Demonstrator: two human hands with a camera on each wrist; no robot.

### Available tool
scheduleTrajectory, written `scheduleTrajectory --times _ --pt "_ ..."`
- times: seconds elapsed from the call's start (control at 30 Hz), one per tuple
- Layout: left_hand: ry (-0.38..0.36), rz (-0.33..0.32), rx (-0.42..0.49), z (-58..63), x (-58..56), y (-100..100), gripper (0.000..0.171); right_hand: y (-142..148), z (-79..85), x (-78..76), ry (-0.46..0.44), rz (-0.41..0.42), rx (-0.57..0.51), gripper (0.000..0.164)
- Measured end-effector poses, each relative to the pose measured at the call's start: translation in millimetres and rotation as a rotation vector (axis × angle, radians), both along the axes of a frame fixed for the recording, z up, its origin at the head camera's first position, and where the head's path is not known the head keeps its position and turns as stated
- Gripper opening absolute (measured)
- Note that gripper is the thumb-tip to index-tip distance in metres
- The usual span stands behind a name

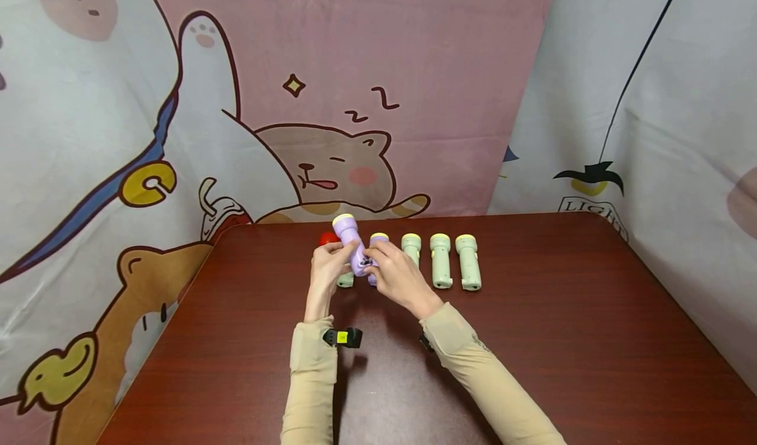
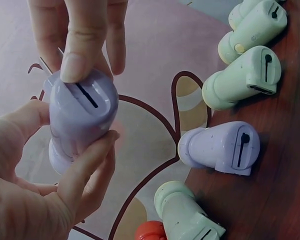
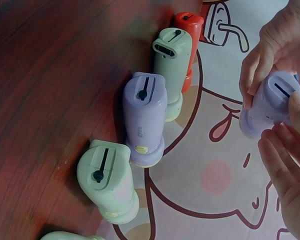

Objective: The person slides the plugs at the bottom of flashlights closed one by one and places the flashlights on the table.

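Observation:
A purple flashlight (image 1: 346,229) with a yellow rim is held up above the table, tilted. My left hand (image 1: 325,269) grips its body, thumb on one side and fingers on the other in the left wrist view. At the slotted end of the flashlight (image 2: 85,115), the right hand (image 1: 403,275) pinches with its thumb, beside two thin metal prongs (image 2: 51,62). Behind the hands stands a second purple flashlight (image 2: 222,147), with a green flashlight (image 2: 182,212) to its left. What the right fingertips touch behind the end is partly hidden.
Several more green flashlights (image 1: 440,261) stand in a row to the right. A red flashlight (image 3: 189,25) is at the row's left end, mostly hidden in the head view. The brown table (image 1: 562,340) has a printed cloth (image 1: 473,70) behind it.

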State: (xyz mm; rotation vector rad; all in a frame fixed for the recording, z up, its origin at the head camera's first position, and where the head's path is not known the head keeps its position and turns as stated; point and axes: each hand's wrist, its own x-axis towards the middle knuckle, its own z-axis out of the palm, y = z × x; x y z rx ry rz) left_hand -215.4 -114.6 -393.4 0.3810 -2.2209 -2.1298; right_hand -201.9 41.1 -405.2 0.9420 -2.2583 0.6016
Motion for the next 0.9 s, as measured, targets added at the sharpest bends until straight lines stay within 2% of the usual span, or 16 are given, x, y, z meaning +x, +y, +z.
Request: scheduleTrajectory --times 0.3,0.9 --pt "-0.002 -0.012 -0.003 0.5 1.3 1.8 0.053 -1.8 -2.0 0.8 0.041 -0.011 -0.021 0.027" --pt "-0.028 -0.011 0.008 2.6 0.9 3.4 0.054 -1.2 -0.8 0.8 0.025 -0.016 -0.012 0.029"
